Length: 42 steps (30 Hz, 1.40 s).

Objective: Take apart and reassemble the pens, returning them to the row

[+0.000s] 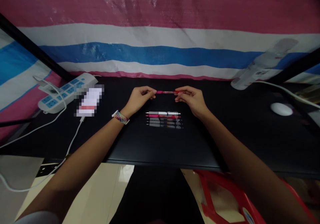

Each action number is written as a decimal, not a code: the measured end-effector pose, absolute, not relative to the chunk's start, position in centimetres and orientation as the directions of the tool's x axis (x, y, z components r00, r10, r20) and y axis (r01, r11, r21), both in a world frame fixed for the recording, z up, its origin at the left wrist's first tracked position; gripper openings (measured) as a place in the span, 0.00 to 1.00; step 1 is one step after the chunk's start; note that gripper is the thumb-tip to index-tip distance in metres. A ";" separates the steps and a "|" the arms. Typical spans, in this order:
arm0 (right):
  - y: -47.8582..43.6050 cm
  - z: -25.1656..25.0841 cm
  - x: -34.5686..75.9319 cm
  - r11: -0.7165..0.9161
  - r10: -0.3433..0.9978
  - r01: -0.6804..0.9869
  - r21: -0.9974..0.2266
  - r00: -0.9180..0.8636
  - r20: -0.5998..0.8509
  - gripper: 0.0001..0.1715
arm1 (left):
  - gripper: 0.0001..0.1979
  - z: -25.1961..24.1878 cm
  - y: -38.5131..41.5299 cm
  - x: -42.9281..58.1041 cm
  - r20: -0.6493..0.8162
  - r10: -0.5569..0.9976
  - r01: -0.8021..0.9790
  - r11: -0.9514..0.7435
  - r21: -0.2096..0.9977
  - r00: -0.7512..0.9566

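A red pen [168, 92] with a pink grip lies level between my two hands, above the row of pens on the dark table. At its pink end, my left hand [142, 97] pinches it between thumb and fingers. My right hand [191, 98] is closed on the other, red end. Nearer to me, several pens lie side by side: a white pen [163, 113] with a grey grip is farthest, then a red one [162, 116]. Closest are clear pens [162, 126] with grey grips, hard to tell apart from the dark surface.
On the left a white power strip [67, 92] and a blurred-out phone [88, 102] with a white cable rest on the black table [140, 147]. At right are a white mouse [281, 109] and a clear bottle-like cylinder [260, 67]. A red stool [222, 194] stands below.
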State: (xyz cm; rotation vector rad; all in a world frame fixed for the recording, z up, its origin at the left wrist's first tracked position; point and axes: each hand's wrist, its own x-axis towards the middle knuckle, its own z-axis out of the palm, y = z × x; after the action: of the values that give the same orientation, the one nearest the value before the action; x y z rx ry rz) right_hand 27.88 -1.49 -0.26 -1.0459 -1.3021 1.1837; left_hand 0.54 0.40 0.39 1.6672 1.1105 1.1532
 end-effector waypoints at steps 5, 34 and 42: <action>-1.6 -0.1 27.7 0.147 0.985 -0.046 -0.988 -0.086 0.150 0.15 | 0.21 0.5 0.3 0.7 0.297 0.933 0.270 -0.345 0.899 0.205; -2.3 0.5 27.1 0.080 0.993 -0.151 -0.985 -0.072 0.092 0.20 | 0.07 0.6 0.2 0.8 0.345 0.907 0.169 -0.390 0.905 0.242; -2.3 0.5 27.0 0.070 0.994 -0.163 -0.984 -0.076 0.084 0.19 | 0.10 0.8 -0.1 1.0 0.333 0.911 0.172 -0.378 0.910 0.241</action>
State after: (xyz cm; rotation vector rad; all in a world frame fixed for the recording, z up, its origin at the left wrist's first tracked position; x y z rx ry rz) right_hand 27.02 -2.27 0.48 -0.9934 -1.1842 1.2834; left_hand 1.03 -0.06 0.82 1.7350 1.0069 1.1968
